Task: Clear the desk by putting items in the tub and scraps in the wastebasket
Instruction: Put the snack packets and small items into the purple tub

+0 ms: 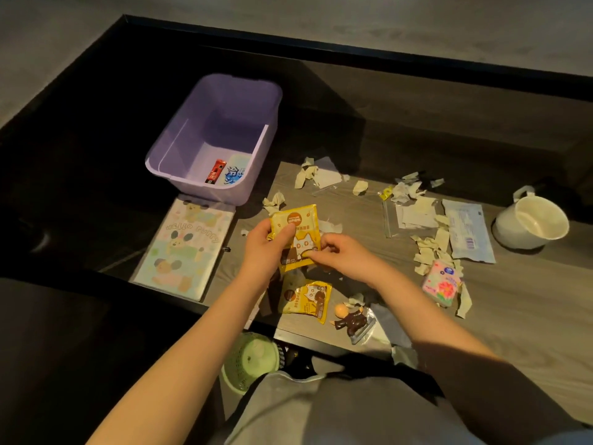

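Hands share 1 yellow packet [295, 236]: left hand [268, 244] pinches its left edge, right hand [340, 253] nips the near corner. Purple tub [179, 155] waits far-left, likely its destination.

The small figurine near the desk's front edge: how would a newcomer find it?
Start at the purple tub and come toward the near desk edge, past the yellow snack packet lying flat. Just to that packet's right lies the figurine: dark brown body, orange round head, the only toy among packets and paper scraps.

I see a lilac tub [192, 136], yellow cat-printed sachets [296, 232], a pastel bunny-patterned folder [186, 248], and a pale green wastebasket [247, 361].
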{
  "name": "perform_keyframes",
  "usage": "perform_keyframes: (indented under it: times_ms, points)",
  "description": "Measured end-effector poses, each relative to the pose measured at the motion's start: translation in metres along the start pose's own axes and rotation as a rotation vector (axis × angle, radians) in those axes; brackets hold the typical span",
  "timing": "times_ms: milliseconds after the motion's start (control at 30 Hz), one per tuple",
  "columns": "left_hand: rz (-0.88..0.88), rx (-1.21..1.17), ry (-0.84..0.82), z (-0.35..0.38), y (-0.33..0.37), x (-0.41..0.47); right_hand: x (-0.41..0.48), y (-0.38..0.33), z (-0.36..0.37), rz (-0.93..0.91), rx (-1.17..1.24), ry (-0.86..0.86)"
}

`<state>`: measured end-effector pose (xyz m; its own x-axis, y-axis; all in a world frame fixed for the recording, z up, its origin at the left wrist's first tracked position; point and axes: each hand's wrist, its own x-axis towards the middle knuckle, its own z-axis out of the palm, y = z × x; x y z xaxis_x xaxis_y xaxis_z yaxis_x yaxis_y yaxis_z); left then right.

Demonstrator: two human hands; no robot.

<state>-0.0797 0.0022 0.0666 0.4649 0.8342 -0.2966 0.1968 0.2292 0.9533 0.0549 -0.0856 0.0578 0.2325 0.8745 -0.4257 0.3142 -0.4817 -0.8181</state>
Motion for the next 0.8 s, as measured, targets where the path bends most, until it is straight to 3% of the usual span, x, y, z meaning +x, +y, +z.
perform_keyframes:
  times_ms: [167,300,400,567,800]
  points:
    - [-0.043,-0.004,0.041,0.002,-0.009,-0.001,-0.028,0.032,-0.017,0.069,-0.185,0.089]
    - [-0.082,0.013,0.017,0.007,-0.022,-0.004,-0.055,0.061,0.001,0.181,-0.325,0.013]
    - [-0.073,0.051,-0.005,0.011,-0.029,-0.007,-0.069,0.072,0.018,0.111,-0.649,0.03]
    - [-0.059,0.067,-0.011,0.015,-0.031,-0.01,-0.07,0.08,0.039,0.089,-0.842,0.018]
    - [-0.058,0.05,0.024,0.012,-0.03,-0.015,-0.046,0.083,0.039,0.002,-0.797,0.15]
